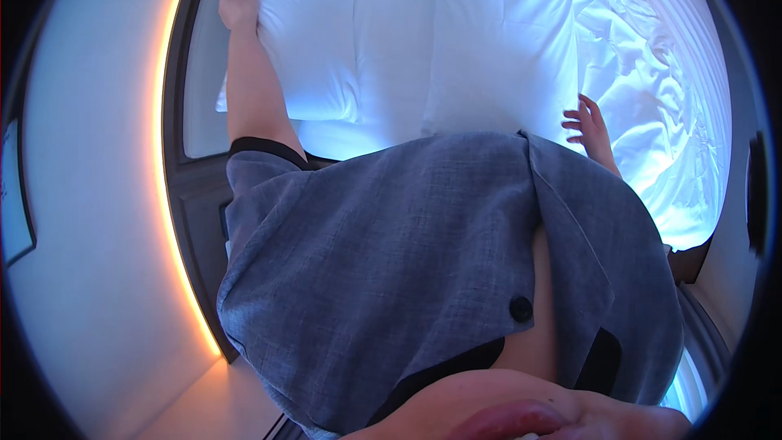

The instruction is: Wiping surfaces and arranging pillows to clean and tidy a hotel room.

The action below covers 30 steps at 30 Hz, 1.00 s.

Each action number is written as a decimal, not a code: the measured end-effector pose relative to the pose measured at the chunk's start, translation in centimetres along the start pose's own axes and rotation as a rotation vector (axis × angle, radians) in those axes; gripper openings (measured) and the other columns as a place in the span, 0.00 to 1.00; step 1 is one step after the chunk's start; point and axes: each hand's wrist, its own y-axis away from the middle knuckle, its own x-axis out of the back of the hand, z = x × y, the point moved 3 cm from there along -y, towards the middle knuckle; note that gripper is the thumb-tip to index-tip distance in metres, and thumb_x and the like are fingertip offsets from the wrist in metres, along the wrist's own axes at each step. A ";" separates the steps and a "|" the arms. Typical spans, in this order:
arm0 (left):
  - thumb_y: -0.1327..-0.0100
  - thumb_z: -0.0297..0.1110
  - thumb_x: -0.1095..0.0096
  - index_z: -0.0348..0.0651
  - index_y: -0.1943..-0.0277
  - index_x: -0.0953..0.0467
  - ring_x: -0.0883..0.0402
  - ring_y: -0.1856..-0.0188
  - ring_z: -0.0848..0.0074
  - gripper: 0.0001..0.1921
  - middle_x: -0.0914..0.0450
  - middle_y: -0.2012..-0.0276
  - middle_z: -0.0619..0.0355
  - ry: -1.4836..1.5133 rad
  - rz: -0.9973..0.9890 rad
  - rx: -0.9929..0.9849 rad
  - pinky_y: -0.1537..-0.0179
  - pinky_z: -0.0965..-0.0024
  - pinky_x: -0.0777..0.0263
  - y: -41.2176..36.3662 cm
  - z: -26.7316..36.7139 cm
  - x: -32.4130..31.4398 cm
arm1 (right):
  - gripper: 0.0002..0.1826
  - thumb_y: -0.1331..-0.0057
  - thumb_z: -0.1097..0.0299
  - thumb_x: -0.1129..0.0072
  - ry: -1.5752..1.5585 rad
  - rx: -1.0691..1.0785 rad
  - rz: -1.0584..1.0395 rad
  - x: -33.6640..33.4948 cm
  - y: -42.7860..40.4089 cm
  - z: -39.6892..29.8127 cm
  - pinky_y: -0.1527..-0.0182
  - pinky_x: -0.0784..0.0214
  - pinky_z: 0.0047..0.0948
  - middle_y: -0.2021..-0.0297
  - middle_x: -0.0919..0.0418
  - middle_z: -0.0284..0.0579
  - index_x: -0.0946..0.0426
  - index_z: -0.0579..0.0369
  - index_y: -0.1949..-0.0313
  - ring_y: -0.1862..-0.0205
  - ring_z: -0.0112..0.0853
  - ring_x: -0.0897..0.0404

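Note:
My left hand [240,6] is closed on the left edge of a plump white pillow [305,43], with the thumb uppermost. Beside that pillow, to the right, lies a second smooth white pillow or folded bedding piece [501,43]; the fold between them makes it hard to tell which. My right hand [589,125] is by this piece's right edge, fingers spread and curved, holding nothing. Whether its fingertips touch the cloth cannot be told. Both white pieces run out of view at the top.
A white bed with a rumpled sheet or duvet [641,67] extends on the right. At left stands a dark-framed headboard [177,104] with a glowing light strip [160,134] along the pale wall [91,165]. A dark panelled unit [198,220] is close to my left side.

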 end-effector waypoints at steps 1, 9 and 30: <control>0.49 0.49 0.40 0.35 0.68 0.22 0.21 0.66 0.58 0.21 0.20 0.72 0.45 0.049 0.010 0.035 0.62 0.62 0.30 -1.1 0.3 0.0 | 0.27 0.33 0.51 0.58 0.006 0.005 0.040 1.0 0.6 0.3 0.68 0.32 0.25 0.60 0.24 0.43 0.44 0.49 0.40 0.62 0.28 0.24; 0.53 0.46 0.32 0.32 0.77 0.26 0.32 0.78 0.76 0.21 0.27 0.81 0.57 0.355 0.127 -0.076 0.71 0.71 0.34 -6.6 2.3 8.8 | 0.26 0.32 0.53 0.57 0.069 -0.039 0.143 3.9 1.3 4.4 0.68 0.33 0.25 0.61 0.25 0.43 0.43 0.50 0.40 0.64 0.27 0.24; 0.49 0.55 0.41 0.34 0.62 0.23 0.20 0.66 0.61 0.27 0.20 0.71 0.48 0.063 0.107 0.001 0.61 0.62 0.30 -4.4 -0.1 13.8 | 0.23 0.34 0.62 0.53 0.132 0.090 -0.037 0.9 -2.4 4.8 0.72 0.32 0.25 0.63 0.24 0.45 0.40 0.55 0.42 0.65 0.29 0.22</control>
